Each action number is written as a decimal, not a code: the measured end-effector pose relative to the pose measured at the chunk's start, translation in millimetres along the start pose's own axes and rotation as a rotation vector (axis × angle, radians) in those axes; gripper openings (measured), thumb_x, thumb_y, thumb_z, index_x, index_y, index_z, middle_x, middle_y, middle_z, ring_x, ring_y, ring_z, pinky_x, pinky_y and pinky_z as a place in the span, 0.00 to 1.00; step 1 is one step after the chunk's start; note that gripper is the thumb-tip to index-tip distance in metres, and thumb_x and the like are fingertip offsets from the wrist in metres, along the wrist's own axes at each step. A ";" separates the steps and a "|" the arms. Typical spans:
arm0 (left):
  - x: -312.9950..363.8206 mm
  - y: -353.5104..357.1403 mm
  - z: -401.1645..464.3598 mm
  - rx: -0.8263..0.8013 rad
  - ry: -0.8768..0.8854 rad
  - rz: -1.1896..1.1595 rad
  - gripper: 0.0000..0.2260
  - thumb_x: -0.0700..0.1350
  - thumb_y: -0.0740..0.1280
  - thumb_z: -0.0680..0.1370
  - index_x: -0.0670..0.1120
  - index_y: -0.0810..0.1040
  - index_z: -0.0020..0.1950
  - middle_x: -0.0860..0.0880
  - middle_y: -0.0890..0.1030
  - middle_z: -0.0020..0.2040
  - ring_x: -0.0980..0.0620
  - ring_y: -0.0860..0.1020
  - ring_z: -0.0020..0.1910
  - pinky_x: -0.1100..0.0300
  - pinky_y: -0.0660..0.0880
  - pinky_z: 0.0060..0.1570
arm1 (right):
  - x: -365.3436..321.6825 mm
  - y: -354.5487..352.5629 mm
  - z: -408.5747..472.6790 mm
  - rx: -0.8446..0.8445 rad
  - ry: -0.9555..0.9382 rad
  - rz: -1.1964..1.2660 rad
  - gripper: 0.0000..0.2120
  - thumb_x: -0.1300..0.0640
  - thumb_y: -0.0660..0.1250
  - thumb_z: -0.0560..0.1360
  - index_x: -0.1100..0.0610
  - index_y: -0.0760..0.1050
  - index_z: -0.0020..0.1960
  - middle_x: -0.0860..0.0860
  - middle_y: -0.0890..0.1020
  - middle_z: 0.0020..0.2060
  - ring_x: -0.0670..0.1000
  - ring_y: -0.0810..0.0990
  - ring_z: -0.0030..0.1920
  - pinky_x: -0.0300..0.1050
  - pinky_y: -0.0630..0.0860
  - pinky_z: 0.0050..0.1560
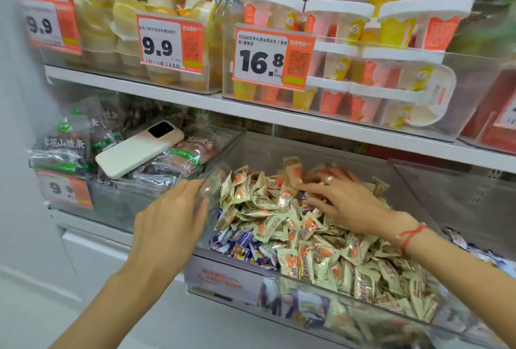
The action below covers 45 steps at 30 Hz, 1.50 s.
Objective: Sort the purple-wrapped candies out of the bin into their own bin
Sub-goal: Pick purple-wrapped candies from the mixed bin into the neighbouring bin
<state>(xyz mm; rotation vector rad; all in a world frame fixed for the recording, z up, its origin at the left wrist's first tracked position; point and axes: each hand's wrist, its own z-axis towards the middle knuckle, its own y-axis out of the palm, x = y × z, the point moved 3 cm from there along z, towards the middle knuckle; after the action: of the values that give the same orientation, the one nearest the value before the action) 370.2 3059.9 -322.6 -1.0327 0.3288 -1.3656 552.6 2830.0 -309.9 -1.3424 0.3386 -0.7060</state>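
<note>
Both hands open, left hand [170,220] on clear bin [321,281] wall, right hand [343,197] spread on candies [279,223], white shop shelf [195,100] above

Bright, even shop light; soft glare on clear plastic, motion blur, wide-angle bending at edges.

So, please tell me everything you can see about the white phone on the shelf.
The phone lies back up on dark snack packets in the left bin, tilted, its camera end toward the shelf's back. Its case looks smooth, cream-white shading to pale pink near the black square camera block. Neither hand touches it; the left hand is below it, at the candy bin's clear wall.
</note>
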 end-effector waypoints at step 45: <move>115.7 91.1 30.8 -0.548 0.378 -0.095 0.17 0.58 0.67 0.75 0.50 0.76 0.60 0.53 0.78 0.55 0.53 0.76 0.53 0.57 0.74 0.48 | 22.2 -31.0 -76.7 -0.060 0.217 0.132 0.25 0.41 0.57 0.79 0.53 0.65 0.71 0.52 0.77 0.61 0.55 0.75 0.59 0.50 0.71 0.57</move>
<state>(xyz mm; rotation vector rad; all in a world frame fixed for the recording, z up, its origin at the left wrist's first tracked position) 478.8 2956.3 -333.2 -1.2384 0.9864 -1.5990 514.6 2755.0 -293.2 -1.2894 0.6202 -0.7367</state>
